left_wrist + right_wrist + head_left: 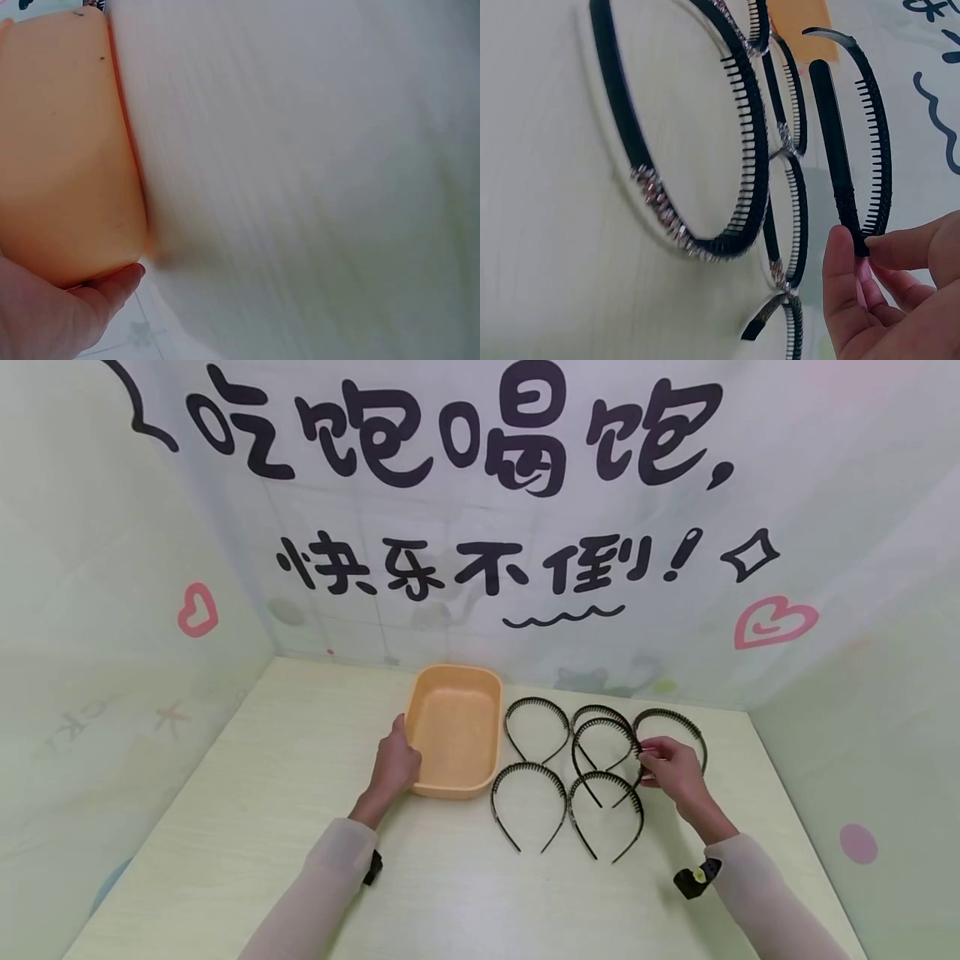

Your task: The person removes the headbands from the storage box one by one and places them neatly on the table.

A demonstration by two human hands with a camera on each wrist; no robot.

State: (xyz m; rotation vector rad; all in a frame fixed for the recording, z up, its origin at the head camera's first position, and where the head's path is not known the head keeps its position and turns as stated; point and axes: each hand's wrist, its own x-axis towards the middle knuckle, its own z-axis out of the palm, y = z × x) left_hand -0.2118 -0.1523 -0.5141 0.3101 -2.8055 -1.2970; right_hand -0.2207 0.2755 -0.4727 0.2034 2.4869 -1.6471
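My right hand (pixel 675 770) pinches a black toothed headband (pixel 832 131) between thumb and fingers, and in the right wrist view it stands lifted off the table. In the head view it overlaps another headband (pixel 598 708) behind it. My left hand (pixel 396 760) grips the left side of an orange rectangular tray (pixel 454 735), which holds nothing. The left wrist view has fingers curled at the wall of the tray (pixel 67 165). More headbands lie beside the tray, among them one at the back left (pixel 537 701) and one at the far right (pixel 669 714), partly behind my right hand.
Two headbands lie nearer the front, a left one (pixel 528 767) and a right one (pixel 606 776). Sparkly beads trim a close headband (pixel 664 206) in the right wrist view. A printed cloth wall (pixel 450 635) stands behind the pale table (pixel 300 735), with cloth on both sides.
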